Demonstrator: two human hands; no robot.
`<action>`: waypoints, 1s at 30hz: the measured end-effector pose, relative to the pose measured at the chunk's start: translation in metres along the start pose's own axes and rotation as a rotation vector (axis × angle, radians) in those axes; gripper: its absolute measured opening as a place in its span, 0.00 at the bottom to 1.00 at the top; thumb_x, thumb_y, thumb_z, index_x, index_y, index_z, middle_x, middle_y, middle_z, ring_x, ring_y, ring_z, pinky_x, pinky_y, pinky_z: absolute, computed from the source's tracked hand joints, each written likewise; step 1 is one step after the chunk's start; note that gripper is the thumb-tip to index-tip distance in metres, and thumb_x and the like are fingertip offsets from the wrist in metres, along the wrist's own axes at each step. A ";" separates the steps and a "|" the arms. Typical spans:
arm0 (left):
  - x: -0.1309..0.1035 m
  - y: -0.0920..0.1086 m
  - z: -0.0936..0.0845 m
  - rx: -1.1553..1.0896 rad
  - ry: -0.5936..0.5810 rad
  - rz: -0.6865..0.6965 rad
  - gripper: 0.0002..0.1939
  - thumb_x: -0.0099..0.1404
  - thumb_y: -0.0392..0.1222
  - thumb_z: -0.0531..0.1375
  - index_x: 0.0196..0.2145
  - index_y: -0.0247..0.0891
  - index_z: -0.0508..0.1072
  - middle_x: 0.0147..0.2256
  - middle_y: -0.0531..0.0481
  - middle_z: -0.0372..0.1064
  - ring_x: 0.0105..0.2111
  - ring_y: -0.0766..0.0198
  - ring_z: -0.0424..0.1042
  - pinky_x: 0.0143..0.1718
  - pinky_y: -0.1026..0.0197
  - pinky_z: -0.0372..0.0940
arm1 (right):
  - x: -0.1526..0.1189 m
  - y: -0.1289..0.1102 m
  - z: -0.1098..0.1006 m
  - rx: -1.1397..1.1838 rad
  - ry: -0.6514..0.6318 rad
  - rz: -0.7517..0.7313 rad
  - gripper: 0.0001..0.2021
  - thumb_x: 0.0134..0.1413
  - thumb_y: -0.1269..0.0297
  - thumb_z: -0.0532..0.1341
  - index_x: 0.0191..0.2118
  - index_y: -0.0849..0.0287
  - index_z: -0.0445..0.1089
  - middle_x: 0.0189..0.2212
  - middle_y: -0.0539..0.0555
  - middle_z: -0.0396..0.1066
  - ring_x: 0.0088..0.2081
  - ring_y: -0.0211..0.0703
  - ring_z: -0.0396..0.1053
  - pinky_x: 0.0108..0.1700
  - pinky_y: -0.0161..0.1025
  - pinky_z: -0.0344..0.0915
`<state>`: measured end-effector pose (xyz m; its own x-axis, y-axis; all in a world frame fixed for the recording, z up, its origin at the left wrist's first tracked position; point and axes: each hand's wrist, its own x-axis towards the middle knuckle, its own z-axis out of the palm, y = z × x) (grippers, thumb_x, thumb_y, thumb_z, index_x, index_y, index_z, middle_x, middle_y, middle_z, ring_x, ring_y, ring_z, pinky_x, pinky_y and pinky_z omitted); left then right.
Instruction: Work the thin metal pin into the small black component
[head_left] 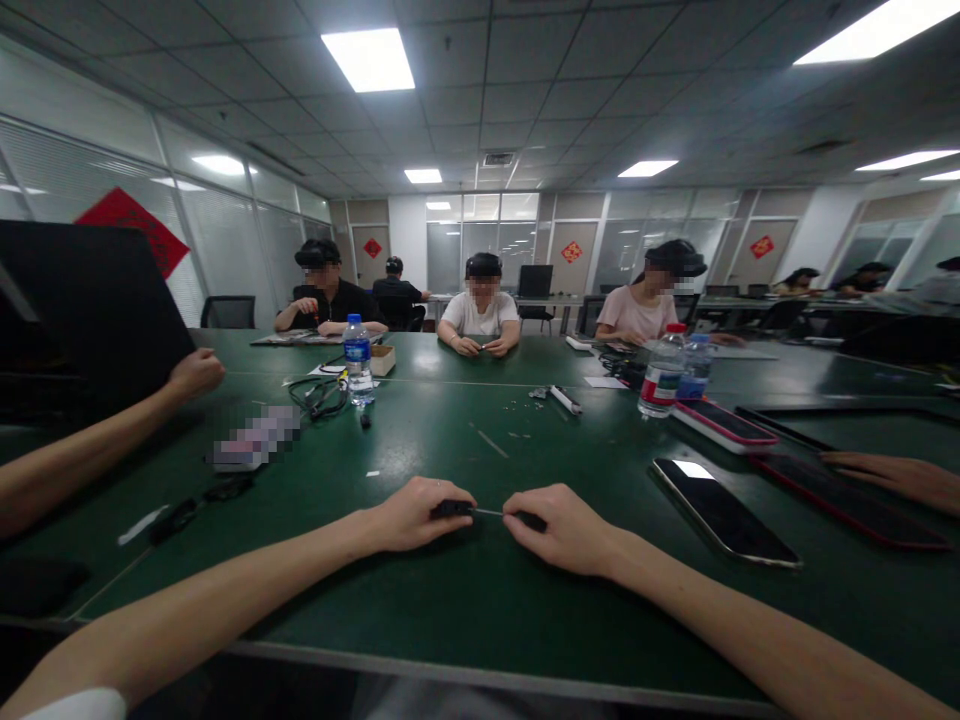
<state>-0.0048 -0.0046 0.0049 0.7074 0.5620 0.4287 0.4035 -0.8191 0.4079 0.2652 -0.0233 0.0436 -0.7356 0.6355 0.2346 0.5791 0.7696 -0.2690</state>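
A black phone (726,512) lies flat on the green desk (450,600), with its screen up. To the left of the phone, two hands work close together, just above the desk. The left hand (422,513) is the one farther from the phone. Its thumb and fingers pinch a small black piece (453,508). The right hand (562,528) is nearer the phone, and its fingers are pressed together on a thin shiny rod (489,512). A dark bit (532,520) shows under that hand. The rod runs across the gap between the two hands, so it and the small black piece are both left of the phone. I cannot tell if the rod goes into the piece or only touches it.

Behind the phone, a bottle with a red cap (662,375) stands beside a bottle with a blue cap (695,366). A pink-edged phone (726,425) lies behind the black phone too. On the black phone's right is a dark flat thing with a red edge (847,500), and another person's hand (892,478) is by it. Back and to the left of the black phone lies a white stick (564,401), with little bits (517,420) near it. Much farther left of the phone are black cords (321,397) and a bottle with a blue label (359,365). Far behind the phone, a person in a white shirt (480,312) sits at the desk.
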 end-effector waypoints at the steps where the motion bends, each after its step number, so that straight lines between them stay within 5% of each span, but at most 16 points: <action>1: 0.000 0.000 0.000 0.000 -0.001 0.000 0.13 0.70 0.45 0.60 0.48 0.36 0.75 0.39 0.46 0.76 0.36 0.63 0.75 0.40 0.65 0.67 | 0.000 0.000 0.000 0.002 -0.003 0.002 0.13 0.65 0.62 0.55 0.42 0.59 0.77 0.33 0.54 0.77 0.32 0.41 0.72 0.37 0.34 0.64; 30: 0.001 0.003 -0.002 0.010 -0.002 0.013 0.12 0.70 0.44 0.59 0.48 0.36 0.75 0.38 0.46 0.76 0.36 0.64 0.75 0.38 0.66 0.66 | 0.001 -0.002 -0.001 0.006 -0.005 0.004 0.13 0.64 0.62 0.55 0.41 0.59 0.77 0.32 0.53 0.77 0.31 0.40 0.71 0.35 0.33 0.63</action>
<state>-0.0037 -0.0063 0.0081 0.7136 0.5514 0.4322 0.4001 -0.8271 0.3947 0.2636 -0.0247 0.0453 -0.7351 0.6382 0.2287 0.5801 0.7667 -0.2751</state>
